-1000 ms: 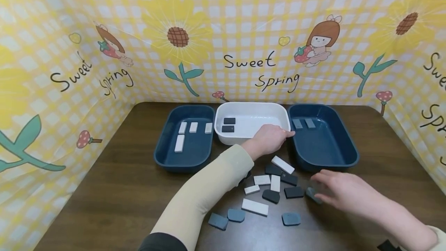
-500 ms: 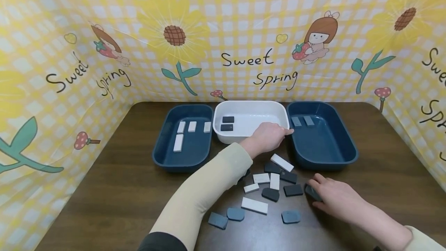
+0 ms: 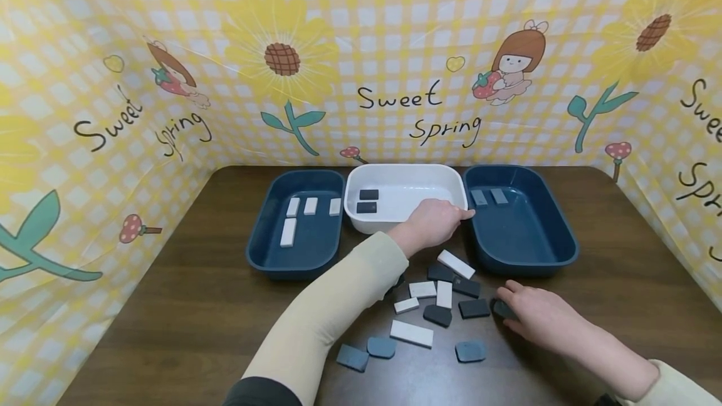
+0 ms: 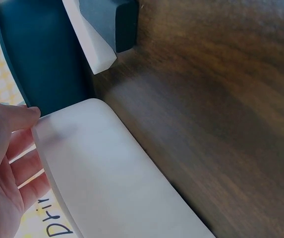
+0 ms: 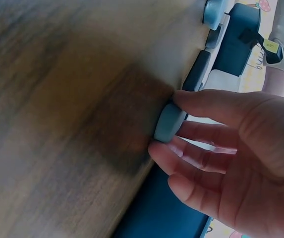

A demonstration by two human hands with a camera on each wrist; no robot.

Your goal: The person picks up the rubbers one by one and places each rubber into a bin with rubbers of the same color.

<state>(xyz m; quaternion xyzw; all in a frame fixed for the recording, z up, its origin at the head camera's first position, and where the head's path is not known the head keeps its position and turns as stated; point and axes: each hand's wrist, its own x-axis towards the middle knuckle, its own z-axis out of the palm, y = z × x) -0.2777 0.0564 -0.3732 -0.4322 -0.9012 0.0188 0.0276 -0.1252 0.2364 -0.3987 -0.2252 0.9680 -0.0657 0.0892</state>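
Note:
My left hand holds the front right rim of the white tray. In the left wrist view its thumb lies at the rim's corner, with the other fingers behind the tray wall. Down on the table at right, my right hand pinches a blue-grey block between thumb and fingers. That block is mostly covered by the hand in the head view. Left of it lie loose blocks: a black block, a long white block and a blue-grey block, among several others.
A blue tray at left holds several white blocks. Two black blocks lie in the white tray. The blue tray at right holds two blue-grey blocks. A patterned cloth stands behind the table.
My right hand has closed in on the blue-grey block on the table and taken it between thumb and fingers. The left hand has stayed at the white tray's rim.

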